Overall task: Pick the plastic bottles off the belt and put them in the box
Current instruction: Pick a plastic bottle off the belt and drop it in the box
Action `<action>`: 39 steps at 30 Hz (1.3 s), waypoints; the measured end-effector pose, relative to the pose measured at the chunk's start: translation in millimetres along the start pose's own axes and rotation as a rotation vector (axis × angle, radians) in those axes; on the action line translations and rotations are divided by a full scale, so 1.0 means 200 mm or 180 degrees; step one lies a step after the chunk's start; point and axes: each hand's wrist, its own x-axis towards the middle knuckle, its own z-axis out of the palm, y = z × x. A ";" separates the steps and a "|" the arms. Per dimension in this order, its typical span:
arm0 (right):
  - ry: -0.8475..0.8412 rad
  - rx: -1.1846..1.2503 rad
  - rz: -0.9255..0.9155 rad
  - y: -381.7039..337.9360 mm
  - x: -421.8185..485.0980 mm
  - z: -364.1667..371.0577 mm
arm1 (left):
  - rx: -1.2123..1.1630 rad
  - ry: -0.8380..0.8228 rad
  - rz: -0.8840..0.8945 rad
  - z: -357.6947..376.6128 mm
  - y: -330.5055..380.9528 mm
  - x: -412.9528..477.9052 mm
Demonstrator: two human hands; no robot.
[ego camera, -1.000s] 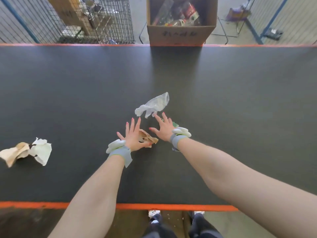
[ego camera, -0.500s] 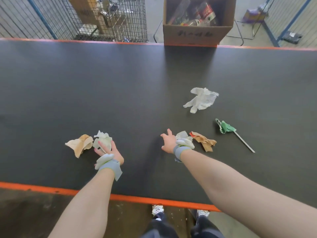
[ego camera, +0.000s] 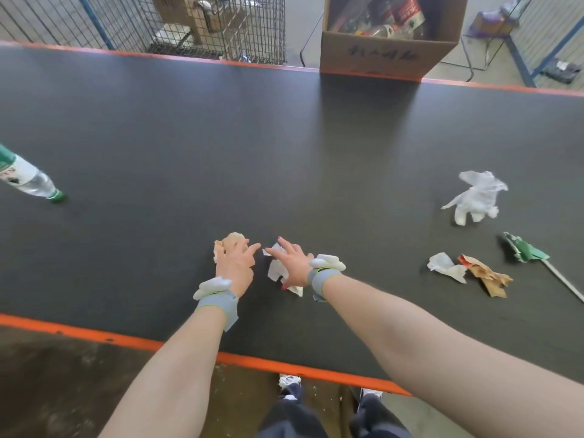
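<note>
A clear plastic bottle [ego camera: 27, 178] with a green cap and a green label lies on its side at the far left edge of the black belt [ego camera: 284, 147], partly cut off by the frame. The cardboard box [ego camera: 388, 55] stands beyond the belt's far edge, with bottles and other plastic inside. My left hand [ego camera: 235, 263] is spread flat over a tan paper wad [ego camera: 232, 240]. Beside it, my right hand [ego camera: 292, 263] is spread over a white paper scrap [ego camera: 275, 271]. Neither hand holds anything. Both are far from the bottle.
To the right on the belt lie a clear plastic glove [ego camera: 477, 197], a white paper scrap [ego camera: 447, 267], a brown wrapper [ego camera: 486, 275] and a green flag on a stick [ego camera: 524, 251]. A wire cage [ego camera: 205, 26] stands behind the belt at left. An orange rim [ego camera: 126, 338] edges the near side.
The litter has drifted right along the belt. The bottle has come into view at the left. My right hand has come over the white scrap, close beside my left hand.
</note>
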 end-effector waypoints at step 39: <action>0.1206 0.3182 0.0294 -0.21 0.38 -0.32 | -0.2305 0.0605 -0.1526 -0.11 -0.23 0.12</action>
